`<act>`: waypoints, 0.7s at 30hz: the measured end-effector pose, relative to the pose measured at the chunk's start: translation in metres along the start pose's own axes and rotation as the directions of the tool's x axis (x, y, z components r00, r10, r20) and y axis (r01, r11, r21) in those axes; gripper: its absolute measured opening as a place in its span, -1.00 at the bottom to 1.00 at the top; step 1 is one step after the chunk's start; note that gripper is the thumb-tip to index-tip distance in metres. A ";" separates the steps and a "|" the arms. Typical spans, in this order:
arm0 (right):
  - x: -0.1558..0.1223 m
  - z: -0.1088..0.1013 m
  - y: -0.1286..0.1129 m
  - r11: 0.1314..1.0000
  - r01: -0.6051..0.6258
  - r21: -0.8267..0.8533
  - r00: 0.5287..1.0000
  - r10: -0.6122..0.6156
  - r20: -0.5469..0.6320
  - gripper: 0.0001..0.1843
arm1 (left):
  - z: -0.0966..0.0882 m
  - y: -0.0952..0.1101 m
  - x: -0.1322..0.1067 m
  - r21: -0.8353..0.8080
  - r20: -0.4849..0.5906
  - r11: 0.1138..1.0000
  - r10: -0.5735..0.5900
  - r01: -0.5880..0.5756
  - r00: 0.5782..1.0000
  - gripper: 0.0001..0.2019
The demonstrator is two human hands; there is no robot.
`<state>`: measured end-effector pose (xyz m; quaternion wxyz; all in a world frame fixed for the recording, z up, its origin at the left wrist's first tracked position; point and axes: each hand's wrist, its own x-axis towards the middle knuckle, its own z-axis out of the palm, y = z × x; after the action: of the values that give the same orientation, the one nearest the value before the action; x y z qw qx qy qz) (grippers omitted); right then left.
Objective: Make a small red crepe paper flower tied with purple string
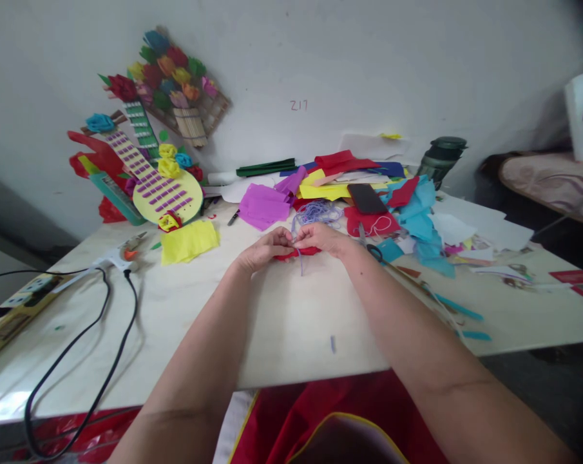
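Observation:
Both of my hands meet over a strip of folded red paper [310, 251] at the middle of the table. A lilac string [300, 263] crosses the red paper, and its loose end hangs toward me. My left hand [268, 247] has its thumb and fingers pinched on the string and the paper's left part. Fingers of my right hand [323, 238] are closed on the string above the red paper. Just behind my hands lies a tangle of lilac string [317, 214].
Yellow paper [191, 241], purple paper [265, 205] and blue crepe paper [424, 212] lie around. A phone [367, 198] rests on red sheets, near scissors [374, 251]. Left are a glue gun [120, 256], its black cable and a power strip [18, 306]. A dark bottle [440, 161] stands back right.

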<state>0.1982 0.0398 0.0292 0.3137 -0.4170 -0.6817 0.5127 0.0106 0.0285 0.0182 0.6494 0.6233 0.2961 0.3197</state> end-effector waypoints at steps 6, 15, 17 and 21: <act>0.002 0.001 0.000 1.000 0.019 0.003 1.000 -0.019 -0.006 -0.82 | 0.002 0.000 0.003 -0.056 -0.027 0.998 -0.006 0.005 1.000 -0.69; 0.008 0.003 0.006 0.995 0.060 -0.081 0.998 -0.062 -0.020 -0.83 | 0.009 0.004 0.002 0.016 -0.107 1.000 -0.001 0.003 0.994 -0.68; 0.010 0.003 0.008 0.991 0.068 -0.114 0.997 -0.071 -0.026 -0.83 | 0.011 0.004 0.002 0.034 -0.126 0.999 0.010 -0.006 0.992 -0.68; 0.012 0.004 0.010 0.985 0.082 -0.154 0.995 -0.089 -0.041 -0.84 | 0.012 0.003 0.003 0.036 -0.155 0.999 0.015 -0.010 0.988 -0.69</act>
<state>0.1920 0.0505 0.0182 0.3192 -0.4223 -0.7283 0.4352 0.0220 0.0238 0.0219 0.6113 0.6097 0.3473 0.3660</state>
